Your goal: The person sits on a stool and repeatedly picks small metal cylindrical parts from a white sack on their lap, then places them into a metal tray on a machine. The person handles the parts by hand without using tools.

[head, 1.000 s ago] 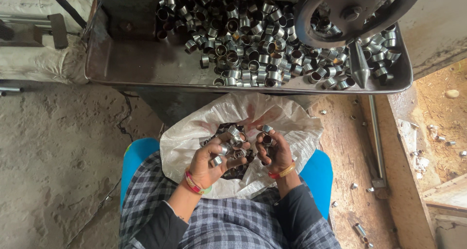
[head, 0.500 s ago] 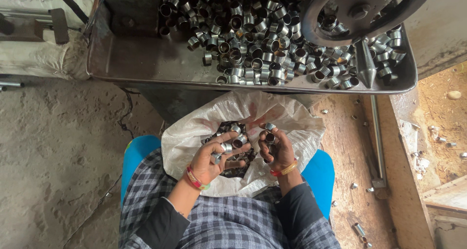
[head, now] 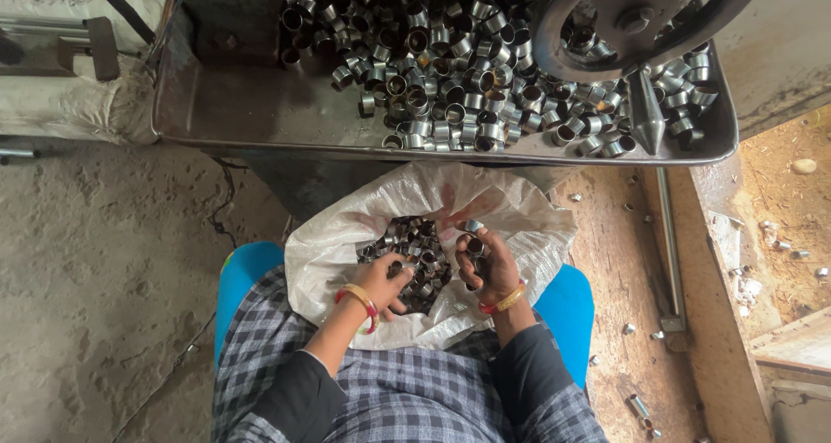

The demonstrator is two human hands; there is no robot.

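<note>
A white woven sack (head: 511, 214) lies open on my lap, holding several short metal bushings (head: 414, 235). My left hand (head: 384, 280) reaches down into the pile, its fingers curled among the bushings. My right hand (head: 490, 260) is raised a little above the pile and grips several bushings, with one at the fingertips. Both wrists wear red and yellow bangles.
A metal tray (head: 251, 105) on a machine in front of me holds a heap of the same bushings (head: 485, 71). A dark handwheel (head: 636, 19) with a pointed handle overhangs its right side. I sit on a blue seat (head: 242, 274). Loose bushings dot the wooden floor (head: 623, 261) at right.
My left hand has dropped from a raised position into the pile in the sack. My right hand has stayed up with its bushings.
</note>
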